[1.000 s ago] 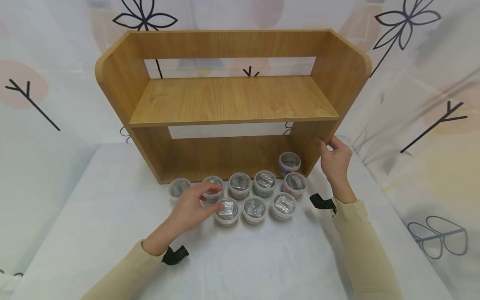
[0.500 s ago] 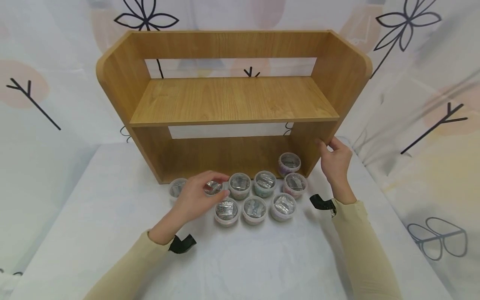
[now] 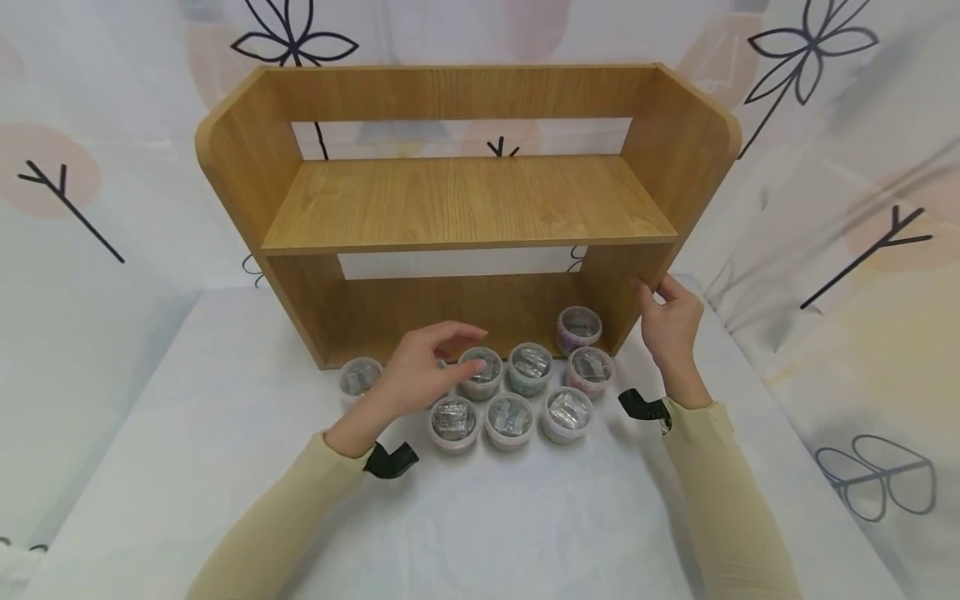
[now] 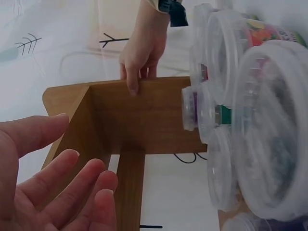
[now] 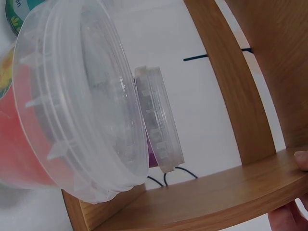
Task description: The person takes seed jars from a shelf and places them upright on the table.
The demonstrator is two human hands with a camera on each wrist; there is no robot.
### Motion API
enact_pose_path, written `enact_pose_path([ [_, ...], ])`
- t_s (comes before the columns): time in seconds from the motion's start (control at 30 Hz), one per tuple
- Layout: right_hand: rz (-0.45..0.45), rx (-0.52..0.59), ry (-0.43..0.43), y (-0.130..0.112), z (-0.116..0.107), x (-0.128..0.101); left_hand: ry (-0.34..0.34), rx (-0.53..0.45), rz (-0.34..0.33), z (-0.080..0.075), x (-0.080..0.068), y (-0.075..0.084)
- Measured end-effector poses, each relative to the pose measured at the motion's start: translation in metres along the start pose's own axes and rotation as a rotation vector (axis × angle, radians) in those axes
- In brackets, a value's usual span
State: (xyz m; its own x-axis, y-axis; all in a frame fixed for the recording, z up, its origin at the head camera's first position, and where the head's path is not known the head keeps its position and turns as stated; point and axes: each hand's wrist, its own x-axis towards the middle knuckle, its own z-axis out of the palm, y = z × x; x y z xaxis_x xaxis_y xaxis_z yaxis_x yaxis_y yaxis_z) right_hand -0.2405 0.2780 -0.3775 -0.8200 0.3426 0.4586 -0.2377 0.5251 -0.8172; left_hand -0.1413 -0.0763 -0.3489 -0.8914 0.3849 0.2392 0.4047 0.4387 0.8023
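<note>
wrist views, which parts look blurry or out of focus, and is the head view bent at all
Left wrist view: the tubs and left hand sit close and soft. Right wrist view: the near tub is blurred. Head view: sharp, but the shelf bows wide-angle.

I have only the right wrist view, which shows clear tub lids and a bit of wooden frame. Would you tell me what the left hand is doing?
Observer: The left hand hovers over the back row of small clear-lidded plastic tubs. Its fingers are relaxed and it holds nothing.
Operator: How many tubs are out?
Observer: The head view plainly shows eight on the white tablecloth. The left hand may hide another.
Operator: Where does the right hand sit?
Observer: The right hand grips the front edge of the right side panel of the two-tier wooden shelf, below its upper board.
</note>
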Motion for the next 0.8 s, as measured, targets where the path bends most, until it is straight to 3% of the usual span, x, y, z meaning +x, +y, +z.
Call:
enact_pose_path([
  [0.13, -0.006, -0.01, -0.006, 0.002, 0.001, -0.001, -0.018, -0.023, -0.017, 0.003, 0.01, 0.006],
  [0.43, 0.001, -0.006, -0.009, 0.001, 0.001, -0.001, -0.017, -0.034, 0.04, 0.011, 0.035, 0.015],
  [0.8, 0.03, -0.007, -0.013, -0.001, 0.0, -0.002, -0.05, -0.027, 0.051, 0.023, 0.06, 0.021],
])
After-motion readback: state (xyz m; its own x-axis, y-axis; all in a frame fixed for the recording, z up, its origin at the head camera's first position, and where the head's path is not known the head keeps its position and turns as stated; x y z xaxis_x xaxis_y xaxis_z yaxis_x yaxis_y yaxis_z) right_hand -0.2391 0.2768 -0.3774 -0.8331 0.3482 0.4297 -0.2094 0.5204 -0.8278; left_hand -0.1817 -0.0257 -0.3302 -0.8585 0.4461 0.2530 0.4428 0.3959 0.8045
